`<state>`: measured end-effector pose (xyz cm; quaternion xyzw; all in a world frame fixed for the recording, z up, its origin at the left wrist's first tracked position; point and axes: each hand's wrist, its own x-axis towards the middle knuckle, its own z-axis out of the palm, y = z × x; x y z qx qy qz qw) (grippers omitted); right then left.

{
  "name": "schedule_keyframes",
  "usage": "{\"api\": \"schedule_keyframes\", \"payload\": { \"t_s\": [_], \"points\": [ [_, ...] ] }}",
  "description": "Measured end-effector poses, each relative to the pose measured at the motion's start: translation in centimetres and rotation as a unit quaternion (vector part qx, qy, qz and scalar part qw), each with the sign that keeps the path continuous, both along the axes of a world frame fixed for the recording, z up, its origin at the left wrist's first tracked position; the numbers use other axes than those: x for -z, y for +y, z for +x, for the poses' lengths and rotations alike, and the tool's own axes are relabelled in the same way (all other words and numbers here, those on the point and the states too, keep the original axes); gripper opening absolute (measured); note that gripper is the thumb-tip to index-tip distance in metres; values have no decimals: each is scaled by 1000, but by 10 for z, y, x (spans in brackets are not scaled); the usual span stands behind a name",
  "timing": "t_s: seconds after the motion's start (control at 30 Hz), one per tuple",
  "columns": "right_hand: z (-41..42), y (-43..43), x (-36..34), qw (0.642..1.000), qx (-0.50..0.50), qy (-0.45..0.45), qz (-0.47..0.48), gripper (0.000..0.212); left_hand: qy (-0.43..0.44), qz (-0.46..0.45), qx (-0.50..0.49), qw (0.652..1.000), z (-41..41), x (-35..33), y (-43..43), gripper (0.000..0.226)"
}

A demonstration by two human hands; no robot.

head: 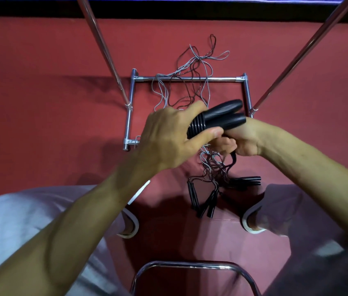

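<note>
Two black ribbed skipping-rope handles (217,117) lie side by side, held above a red floor. My left hand (168,135) grips their ribbed ends with the thumb across the front. My right hand (241,139) curls round the same handles from the right, with thin cords and a black strap hanging below its fingers. A tangle of grey and dark cords (192,67) drapes over the metal frame and trails down to more black handles (207,199) on the floor between my knees.
A rectangular chrome frame (188,78) lies on the red floor (40,114), with two chrome poles (102,48) rising from it toward the camera. A chrome chair edge (192,265) curves at the bottom. My knees in light trousers flank the pile.
</note>
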<state>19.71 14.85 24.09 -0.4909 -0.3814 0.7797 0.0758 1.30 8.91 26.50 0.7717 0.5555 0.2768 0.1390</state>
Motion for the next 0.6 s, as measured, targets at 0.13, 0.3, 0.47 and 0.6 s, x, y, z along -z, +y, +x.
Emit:
{"api": "schedule_keyframes", "payload": {
  "t_s": [0.13,0.3,0.47,0.6],
  "points": [
    [-11,-4,-21,978,45,-71,192,33,-145,-92,-71,983,-1,6,14,40],
    [12,-4,-14,773,-45,-242,585,16,-370,-242,-159,883,-7,6,32,59],
    [19,-3,-23,738,-14,-173,652,14,-484,-366,-157,779,-15,-7,34,42],
    [15,1,-43,973,73,11,219,24,-503,-394,-123,760,-18,-13,35,37]
  ]
}}
